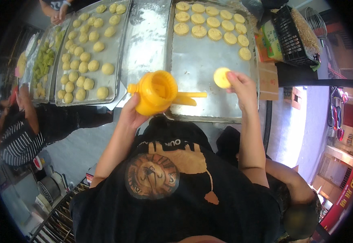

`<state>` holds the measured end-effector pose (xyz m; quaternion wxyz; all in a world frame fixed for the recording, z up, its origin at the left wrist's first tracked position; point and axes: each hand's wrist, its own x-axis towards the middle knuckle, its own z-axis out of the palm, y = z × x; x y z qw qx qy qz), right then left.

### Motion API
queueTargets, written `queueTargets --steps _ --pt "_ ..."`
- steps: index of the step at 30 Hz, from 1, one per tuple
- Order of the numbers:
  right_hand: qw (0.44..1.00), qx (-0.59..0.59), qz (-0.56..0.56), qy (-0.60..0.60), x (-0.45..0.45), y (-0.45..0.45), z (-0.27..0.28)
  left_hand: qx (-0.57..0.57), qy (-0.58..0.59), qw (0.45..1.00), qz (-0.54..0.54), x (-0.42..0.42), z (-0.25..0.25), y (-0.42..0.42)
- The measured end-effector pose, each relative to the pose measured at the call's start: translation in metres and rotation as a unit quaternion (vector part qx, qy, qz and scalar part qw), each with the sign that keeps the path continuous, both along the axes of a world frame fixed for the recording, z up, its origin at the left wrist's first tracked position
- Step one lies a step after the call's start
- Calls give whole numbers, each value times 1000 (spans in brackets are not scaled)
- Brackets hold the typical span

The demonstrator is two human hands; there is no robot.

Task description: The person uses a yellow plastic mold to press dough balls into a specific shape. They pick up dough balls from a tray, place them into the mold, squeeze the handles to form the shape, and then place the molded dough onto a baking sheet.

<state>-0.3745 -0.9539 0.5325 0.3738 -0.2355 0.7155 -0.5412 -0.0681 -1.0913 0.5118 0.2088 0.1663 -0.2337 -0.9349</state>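
Note:
In my left hand [134, 114] is a yellow plastic pastry mould press [152, 97], its round fluted cup facing up and its lever handle pointing right. Between the thumb and fingers of my right hand [240, 86] I hold a pale yellow round pastry [221, 77] above a metal baking tray [207, 106]. Rows of fluted round pastries [214, 34] lie at the far end of that tray, with one [244, 53] lower at its right side.
A second tray [111, 82] to the left bears several dough balls [93, 65]. Between the trays lies a floured metal surface [146, 36]. Green pieces [44, 59] fill a tray farther left. Other people [21, 136] stand around the table. A black crate [292, 39] stands at right.

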Motion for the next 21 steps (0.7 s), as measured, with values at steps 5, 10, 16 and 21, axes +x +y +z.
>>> queueTargets --steps 5,10,16,21 --pt "989 -126 69 -46 51 -40 44 8 -9 1000 -8 -1 6 -11" --pt "982 -147 115 9 83 -63 57 40 18 999 -17 10 -1 -25" --pt "957 -145 175 180 115 -75 82 26 38 999 1 19 -1 -34" --pt "895 -155 201 368 155 -87 90 29 76 997 -2 23 -4 -42"
